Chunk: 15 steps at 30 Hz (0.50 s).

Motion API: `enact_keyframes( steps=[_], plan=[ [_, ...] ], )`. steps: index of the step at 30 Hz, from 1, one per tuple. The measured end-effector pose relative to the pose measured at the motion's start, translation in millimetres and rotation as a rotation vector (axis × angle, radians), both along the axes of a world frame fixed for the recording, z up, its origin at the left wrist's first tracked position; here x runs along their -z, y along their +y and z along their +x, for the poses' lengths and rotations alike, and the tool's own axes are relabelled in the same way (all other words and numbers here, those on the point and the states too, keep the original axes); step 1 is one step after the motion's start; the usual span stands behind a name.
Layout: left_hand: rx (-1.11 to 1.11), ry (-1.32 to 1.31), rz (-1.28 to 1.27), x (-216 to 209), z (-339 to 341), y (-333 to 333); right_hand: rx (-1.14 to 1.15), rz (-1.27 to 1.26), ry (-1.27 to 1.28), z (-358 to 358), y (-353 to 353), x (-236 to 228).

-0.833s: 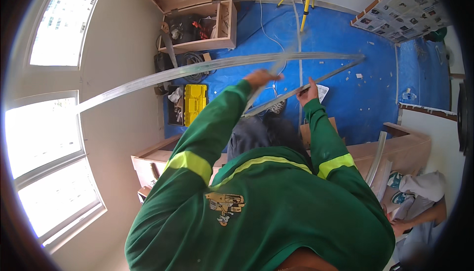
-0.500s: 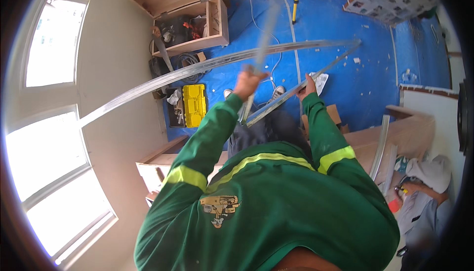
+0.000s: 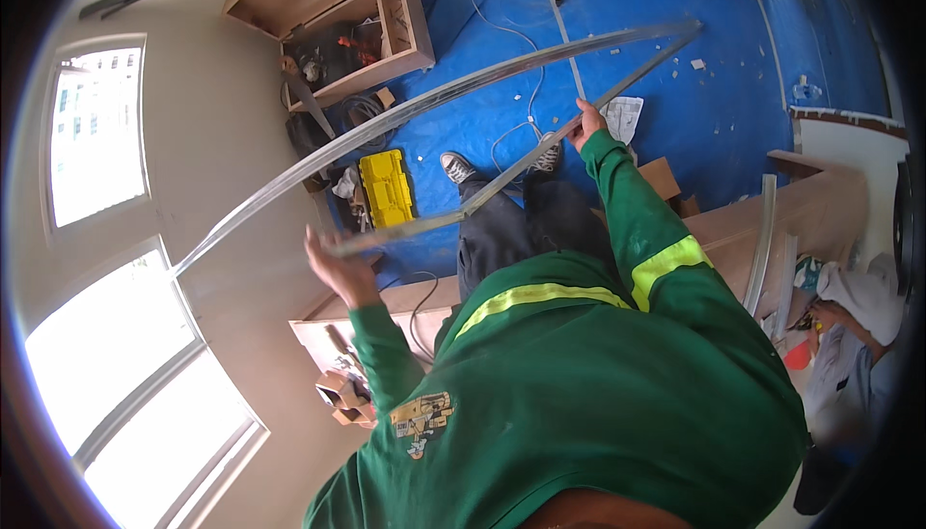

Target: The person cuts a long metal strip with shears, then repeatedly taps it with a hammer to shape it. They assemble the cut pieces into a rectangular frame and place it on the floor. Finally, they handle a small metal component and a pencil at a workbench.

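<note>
A long galvanized metal channel (image 3: 424,108) runs from the left wall to a far right corner. There it doubles back toward me as a narrower length (image 3: 521,167) and passes through my hands. My right hand (image 3: 588,126) is closed around this length. A kink shows in it in front of my legs, and the part beyond slants left. My left hand (image 3: 344,269) is at that left end, fingers stretched out and apart, with the palm side against the metal. The end is smeared by motion, and part of it is hidden behind the fingers.
Blue sheeting (image 3: 482,42) with scattered scraps covers the floor. An open wooden chest (image 3: 410,52) holds tools at the far left; a yellow case lid (image 3: 387,189) lies nearer. Wooden boxes stand at both sides. At the right, another person (image 3: 849,336) sits near upright metal channels (image 3: 762,244).
My left hand has swung left and down, and the short end of the channel has turned from pointing away to pointing left. My right hand keeps its grip, slightly farther away.
</note>
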<state>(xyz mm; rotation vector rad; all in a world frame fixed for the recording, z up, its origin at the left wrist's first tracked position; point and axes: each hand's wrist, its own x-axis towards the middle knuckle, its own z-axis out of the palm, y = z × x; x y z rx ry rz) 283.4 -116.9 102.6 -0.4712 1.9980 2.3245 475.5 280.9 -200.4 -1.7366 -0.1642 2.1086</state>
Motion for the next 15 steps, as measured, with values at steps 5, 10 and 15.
enact_keyframes(
  steps=[5, 10, 15],
  plan=[
    [0.745, -0.057, -0.095, 54, -98, 132, -0.081, -0.004, 0.035, 23, -5, -6],
    [1.593, -0.145, -0.507, 147, -33, 288, -0.1, -0.03, 0.148, 42, -5, -8],
    [2.051, -0.088, -0.938, 196, 65, 321, -0.076, -0.067, 0.26, 51, 3, -1]
  ],
)
